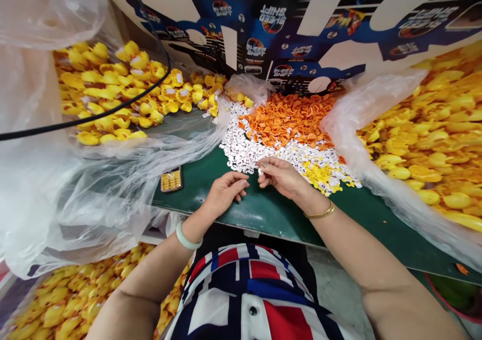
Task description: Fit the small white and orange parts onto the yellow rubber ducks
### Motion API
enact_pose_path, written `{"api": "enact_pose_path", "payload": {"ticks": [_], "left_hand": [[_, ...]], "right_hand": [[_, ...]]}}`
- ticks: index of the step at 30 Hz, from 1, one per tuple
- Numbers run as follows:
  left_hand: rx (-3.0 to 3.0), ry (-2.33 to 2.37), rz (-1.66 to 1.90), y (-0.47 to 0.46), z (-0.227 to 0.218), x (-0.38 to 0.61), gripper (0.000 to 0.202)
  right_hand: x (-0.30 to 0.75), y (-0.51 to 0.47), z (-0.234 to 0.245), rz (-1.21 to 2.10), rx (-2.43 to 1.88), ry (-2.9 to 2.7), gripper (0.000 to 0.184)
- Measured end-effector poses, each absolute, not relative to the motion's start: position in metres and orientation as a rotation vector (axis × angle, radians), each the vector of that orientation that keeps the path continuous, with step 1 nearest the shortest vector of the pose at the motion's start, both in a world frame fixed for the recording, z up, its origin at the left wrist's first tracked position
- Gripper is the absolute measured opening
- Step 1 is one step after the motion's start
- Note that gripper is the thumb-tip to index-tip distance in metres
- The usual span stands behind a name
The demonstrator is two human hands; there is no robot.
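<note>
My right hand (281,178) pinches a small white plastic piece (260,171) between thumb and fingers, just in front of a pile of similar pieces. My left hand (227,193) hovers beside it to the left, its thumb and index finger drawn together and the other fingers curled. Whether anything is between them is hidden. Ahead of both hands spread the small white pieces with dark spots (241,146). Orange curved plastic parts (291,119) are heaped behind these, and small yellow pieces (320,175) lie to the right of my right hand.
Yellow hollow plastic parts (109,89) pile up at the left, with more yellow parts (437,144) at the right. Clear plastic sheeting (113,179) borders the green table (259,214). A mobile phone (171,179) lies at left. A black cable (113,111) hangs across; printed cardboard (274,33) stands behind.
</note>
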State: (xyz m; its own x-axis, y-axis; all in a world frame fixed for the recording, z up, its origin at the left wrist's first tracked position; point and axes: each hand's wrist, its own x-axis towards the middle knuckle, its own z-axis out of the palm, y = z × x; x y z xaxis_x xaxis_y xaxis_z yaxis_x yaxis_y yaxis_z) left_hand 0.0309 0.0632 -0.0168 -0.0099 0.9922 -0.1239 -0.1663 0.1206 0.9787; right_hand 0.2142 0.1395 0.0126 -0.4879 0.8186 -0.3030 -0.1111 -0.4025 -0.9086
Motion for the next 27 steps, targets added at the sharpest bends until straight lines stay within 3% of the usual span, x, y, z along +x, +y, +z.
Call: {"api": "enact_pose_path", "payload": {"ticks": [10, 16, 22, 27], "left_hand": [[1.021, 1.159, 1.149, 0.047, -0.02, 0.049, 0.033], [0.982, 1.214, 1.098, 0.05, -0.02, 0.047, 0.03], [1.224, 1.222, 0.928, 0.061, -0.009, 0.037, 0.018], [1.968, 1.601, 0.957, 0.15, 0.018, 0.027, 0.023]], "right_hand": [[0.202, 0.106, -0.007, 1.93, -1.055, -1.159, 0.034], [0.209, 0.091, -0.009, 1.61, -1.138, -1.611, 0.026], [0.227, 0.106, -0.003, 1.652, -1.101, -1.852, 0.022], [0.232, 0.131, -0.019, 1.123, -1.155, -2.021, 0.017]]}}
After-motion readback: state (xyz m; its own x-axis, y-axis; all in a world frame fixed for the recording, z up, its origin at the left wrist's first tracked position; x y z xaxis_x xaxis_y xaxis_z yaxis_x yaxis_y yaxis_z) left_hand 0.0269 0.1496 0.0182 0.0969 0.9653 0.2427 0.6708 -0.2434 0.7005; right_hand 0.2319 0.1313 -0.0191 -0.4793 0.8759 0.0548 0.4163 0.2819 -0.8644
